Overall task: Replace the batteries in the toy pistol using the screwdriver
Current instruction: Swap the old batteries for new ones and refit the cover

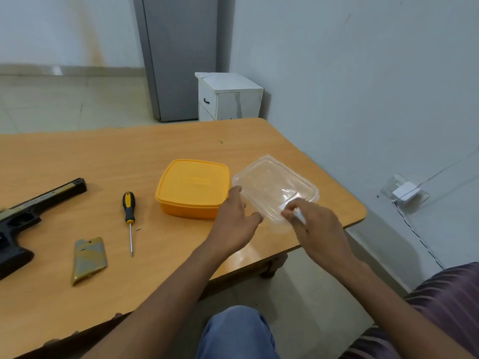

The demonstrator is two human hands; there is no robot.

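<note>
The battery cover (89, 259) is lying off the toy pistol (23, 224), beside the screwdriver (128, 216) — unscrewing appears done. The right hand (315, 226) is pinching something small and white, possibly a battery, at the clear box (276, 190); the left hand (234, 221) is relaxed, steadying it. Refitting remains.

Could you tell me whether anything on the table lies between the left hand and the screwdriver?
Yes: the closed yellow box sits on the table between the left hand and the screwdriver's handle. The stretch of table nearer the person, towards the shaft, looks bare.
</note>
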